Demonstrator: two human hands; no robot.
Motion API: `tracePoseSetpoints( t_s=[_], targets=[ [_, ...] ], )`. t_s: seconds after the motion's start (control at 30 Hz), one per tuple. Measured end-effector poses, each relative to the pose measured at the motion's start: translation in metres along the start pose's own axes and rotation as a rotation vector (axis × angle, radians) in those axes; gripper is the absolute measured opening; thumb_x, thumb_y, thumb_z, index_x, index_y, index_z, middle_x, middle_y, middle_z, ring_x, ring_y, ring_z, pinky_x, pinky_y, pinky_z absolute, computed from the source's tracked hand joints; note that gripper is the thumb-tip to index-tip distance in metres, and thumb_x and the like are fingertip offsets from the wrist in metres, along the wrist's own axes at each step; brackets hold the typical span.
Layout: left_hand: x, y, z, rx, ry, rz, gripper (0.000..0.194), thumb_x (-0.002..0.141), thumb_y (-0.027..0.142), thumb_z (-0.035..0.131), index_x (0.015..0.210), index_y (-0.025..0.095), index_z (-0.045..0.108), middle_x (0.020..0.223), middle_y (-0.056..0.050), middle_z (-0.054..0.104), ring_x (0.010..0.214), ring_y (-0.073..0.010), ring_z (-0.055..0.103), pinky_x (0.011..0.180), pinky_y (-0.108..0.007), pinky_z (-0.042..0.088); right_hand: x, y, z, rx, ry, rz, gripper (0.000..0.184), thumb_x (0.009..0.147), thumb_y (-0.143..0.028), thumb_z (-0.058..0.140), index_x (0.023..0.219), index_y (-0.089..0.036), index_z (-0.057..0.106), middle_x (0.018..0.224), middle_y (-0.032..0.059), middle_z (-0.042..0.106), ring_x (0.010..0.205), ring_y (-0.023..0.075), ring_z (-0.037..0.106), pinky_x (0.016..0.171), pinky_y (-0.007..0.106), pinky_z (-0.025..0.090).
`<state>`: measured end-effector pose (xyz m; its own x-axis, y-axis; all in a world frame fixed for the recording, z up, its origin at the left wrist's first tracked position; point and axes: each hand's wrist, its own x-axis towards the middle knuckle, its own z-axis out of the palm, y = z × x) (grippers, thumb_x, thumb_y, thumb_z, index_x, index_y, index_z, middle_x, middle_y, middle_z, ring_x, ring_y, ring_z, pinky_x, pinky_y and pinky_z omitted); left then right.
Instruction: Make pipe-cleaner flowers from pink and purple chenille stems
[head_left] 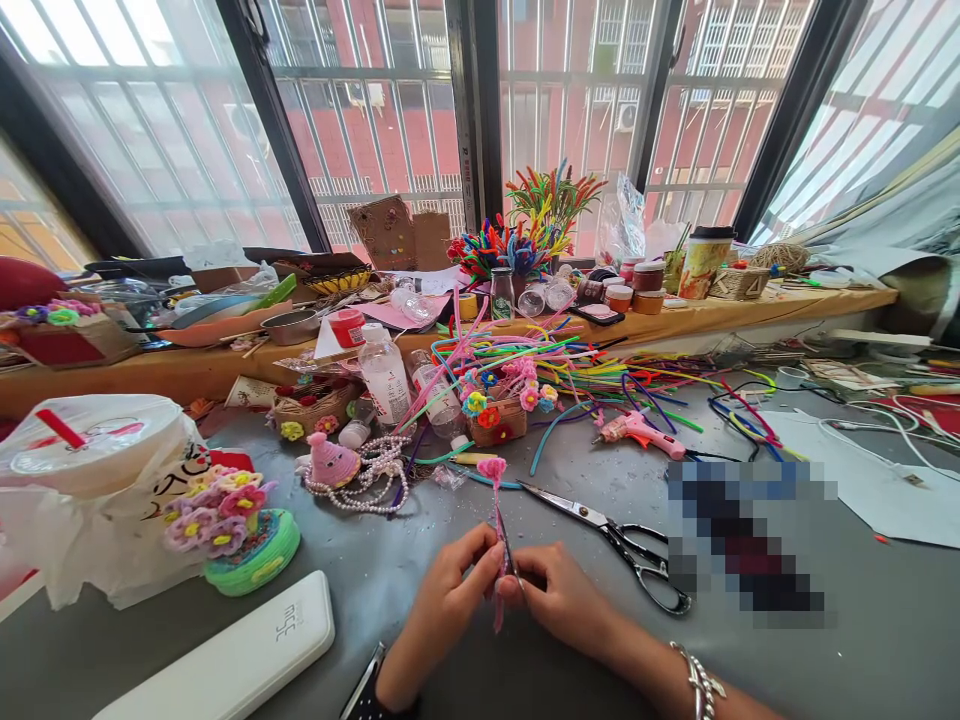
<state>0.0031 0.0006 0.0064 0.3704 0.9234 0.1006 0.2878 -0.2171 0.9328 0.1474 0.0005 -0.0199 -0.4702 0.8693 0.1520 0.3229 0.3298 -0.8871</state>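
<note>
My left hand (454, 585) pinches a pink fuzzy pipe cleaner flower (492, 468) by its stem, with the bloom upright above the fingers and the stem's tail hanging below. Close against it, my right hand (562, 598) is closed on a slim pointed metal tool (505, 540) that looks like small scissors; its handle is mostly hidden by the fingers. The blade runs along the stem. Just beyond my right hand lie large black-handled scissors (600, 520), pointing away to the left.
A white power bank (232, 650), a green base with crocheted flowers (255, 550) and a bagged drink cup (97, 450) stand at left. A pearl string (375, 470), bottles (384, 375), loose pipe cleaners (585, 370) and a pink glue gun (641, 432) lie beyond my hands.
</note>
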Motion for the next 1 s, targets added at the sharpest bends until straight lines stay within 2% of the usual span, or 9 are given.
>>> tracePoseSetpoints(
  t_s=[0.2,0.53,0.73,0.87,1.0],
  targets=[
    [-0.0006,-0.0049,0.0008,-0.062,0.003,-0.044,0.028,0.079,0.037,0.039,0.059,0.018,0.041,0.056,0.003,0.039,0.052,-0.0106,0.039,0.049,-0.020,0.033,0.0018,0.0035,0.0014,-0.009,0.074,0.024,0.050,0.072,-0.057,0.042,0.048,-0.014,0.050,0.044,-0.0048,0.034,0.044,0.0071,0.028,0.043,0.020,0.022],
    [0.0024,-0.0051,0.0005,-0.017,0.048,-0.034,0.028,0.077,0.040,0.042,0.061,0.016,0.045,0.057,0.003,0.041,0.052,-0.0107,0.041,0.049,-0.020,0.035,0.0030,0.0047,0.0026,0.007,0.103,0.016,0.047,0.074,-0.051,0.044,0.045,-0.014,0.043,0.044,-0.0053,0.033,0.044,0.0063,0.029,0.042,0.019,0.021],
    [0.0026,-0.0075,-0.0003,-0.012,0.122,-0.050,0.027,0.076,0.041,0.042,0.065,0.017,0.046,0.054,0.005,0.040,0.050,-0.0101,0.041,0.048,-0.020,0.035,0.0038,0.0056,-0.0018,0.102,0.042,0.016,0.055,0.073,-0.059,0.038,0.047,-0.013,0.049,0.044,-0.0049,0.032,0.044,0.0062,0.029,0.042,0.019,0.020],
    [0.0048,-0.0086,-0.0003,-0.012,0.191,-0.049,0.025,0.076,0.040,0.044,0.066,0.017,0.046,0.051,0.006,0.038,0.046,-0.0094,0.040,0.045,-0.020,0.034,0.0046,0.0049,-0.0048,0.182,0.079,0.024,0.062,0.072,-0.065,0.031,0.048,-0.012,0.053,0.044,-0.0041,0.034,0.044,0.0070,0.032,0.043,0.020,0.022],
    [0.0070,-0.0100,-0.0002,-0.067,0.226,-0.035,0.024,0.077,0.041,0.041,0.072,0.018,0.045,0.043,0.007,0.042,0.041,-0.0100,0.041,0.043,-0.020,0.036,0.0055,0.0032,-0.0046,0.227,0.077,0.055,0.058,0.072,-0.063,0.035,0.049,-0.013,0.054,0.044,-0.0046,0.033,0.044,0.0068,0.031,0.043,0.020,0.021]
  ],
)
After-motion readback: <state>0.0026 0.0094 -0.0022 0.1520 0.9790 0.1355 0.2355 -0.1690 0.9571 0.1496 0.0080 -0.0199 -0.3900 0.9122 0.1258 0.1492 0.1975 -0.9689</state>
